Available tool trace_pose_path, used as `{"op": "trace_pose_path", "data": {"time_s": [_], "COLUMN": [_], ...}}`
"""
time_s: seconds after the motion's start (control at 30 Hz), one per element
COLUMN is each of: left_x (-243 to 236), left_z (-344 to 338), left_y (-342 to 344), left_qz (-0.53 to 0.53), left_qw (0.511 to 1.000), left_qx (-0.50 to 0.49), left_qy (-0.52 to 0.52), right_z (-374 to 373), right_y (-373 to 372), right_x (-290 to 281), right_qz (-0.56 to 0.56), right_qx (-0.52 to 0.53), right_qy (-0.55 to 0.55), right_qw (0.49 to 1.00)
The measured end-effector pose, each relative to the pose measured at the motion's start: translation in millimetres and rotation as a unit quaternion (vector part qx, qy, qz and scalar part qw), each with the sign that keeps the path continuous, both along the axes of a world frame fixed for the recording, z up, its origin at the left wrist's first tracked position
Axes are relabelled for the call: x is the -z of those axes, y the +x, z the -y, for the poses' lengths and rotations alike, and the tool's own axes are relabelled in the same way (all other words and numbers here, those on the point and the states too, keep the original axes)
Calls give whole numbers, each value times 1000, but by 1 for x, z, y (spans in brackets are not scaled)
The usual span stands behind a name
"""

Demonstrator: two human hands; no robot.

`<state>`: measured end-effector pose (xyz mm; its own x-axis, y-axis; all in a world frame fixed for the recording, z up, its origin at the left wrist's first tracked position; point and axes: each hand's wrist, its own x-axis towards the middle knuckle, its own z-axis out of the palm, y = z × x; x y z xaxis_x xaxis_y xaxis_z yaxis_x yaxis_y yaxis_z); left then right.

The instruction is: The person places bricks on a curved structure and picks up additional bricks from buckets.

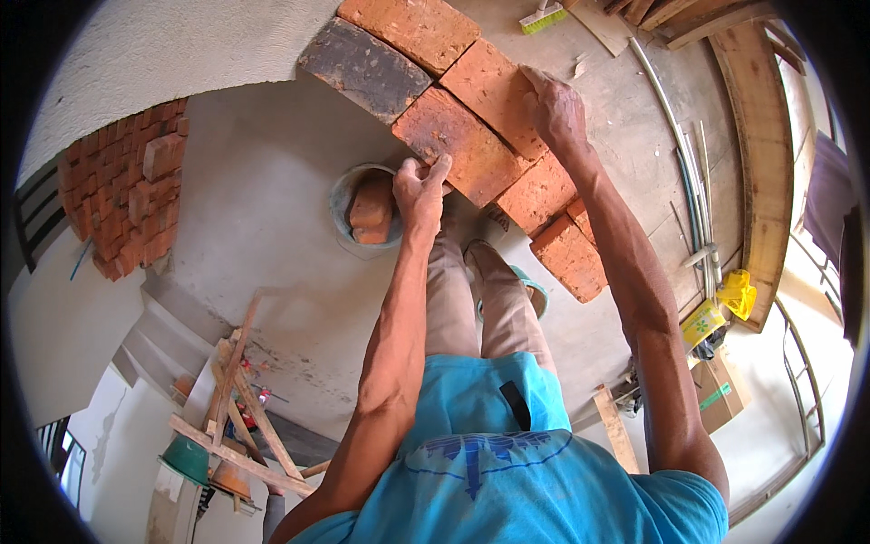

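A two-wide course of red bricks runs diagonally across the top middle. My left hand (420,195) is closed with thumb and fingers at the near edge of a smoke-stained brick (460,145). Over the far side of the adjoining orange-red brick (492,95), my right hand (559,109) has its fingers curled, their tips partly hidden. A blackened brick (365,70) lies left of these, touching the stained one. To the right, along the same row, sits another brick (569,257) at the end. Below my left hand, a bucket (340,218) on the floor holds reddish brick pieces (370,208).
Another bucket (539,295) stands partly hidden by my legs. Stacked bricks (127,190) rise at the left, with wooden planks (240,399) below them. Pipes (684,154) and a long board (761,163) lie at the right. A green-bristled brush (544,18) is at the top.
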<state>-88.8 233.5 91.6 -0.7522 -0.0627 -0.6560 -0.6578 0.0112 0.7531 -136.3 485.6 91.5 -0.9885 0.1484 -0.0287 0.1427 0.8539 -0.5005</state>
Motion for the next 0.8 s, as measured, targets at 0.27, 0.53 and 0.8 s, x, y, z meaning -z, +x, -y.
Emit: {"op": "trace_pose_path", "data": {"time_s": [0.27, 0.53, 0.8], "left_x": [-12, 3, -1], "left_z": [-14, 8, -90], "left_y": [-3, 104, 225], "left_qz": [52, 116, 304], "left_qw": [999, 991, 908], "left_qx": [-10, 53, 191], "left_qy": [5, 36, 217], "right_z": [-22, -107, -126], "right_y": [6, 145, 277], "right_x": [-16, -27, -39], "right_qz": [56, 91, 204], "right_qx": [-41, 70, 96], "right_qy": [-25, -64, 18], "right_qw": [997, 991, 974]}}
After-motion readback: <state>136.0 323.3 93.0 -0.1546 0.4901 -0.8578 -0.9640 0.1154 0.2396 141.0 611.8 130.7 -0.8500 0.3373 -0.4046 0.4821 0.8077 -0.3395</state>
